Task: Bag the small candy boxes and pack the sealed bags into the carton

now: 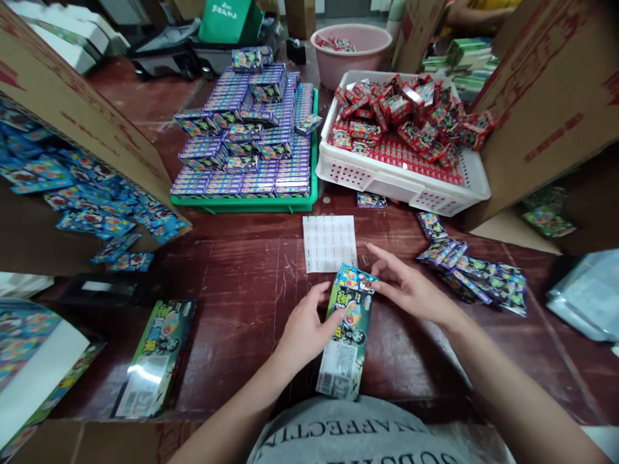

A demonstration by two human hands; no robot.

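My left hand [309, 330] grips the left edge of a long green printed packet [344, 351] that lies on the dark red table in front of me. At the packet's far end sits a small blue box [356, 278], and my right hand [411, 288] pinches it with thumb and fingertips while the other fingers stay spread. Just beyond the box lies a white sticker sheet [329, 243].
A green tray [242, 203] stacked with blue boxes and a white crate [401, 183] of red boxes stand behind. Loose packs [471, 274] lie right, a second green packet [157, 357] left. Cardboard cartons [72, 96] flank both sides; a pink basin [351, 51] sits behind.
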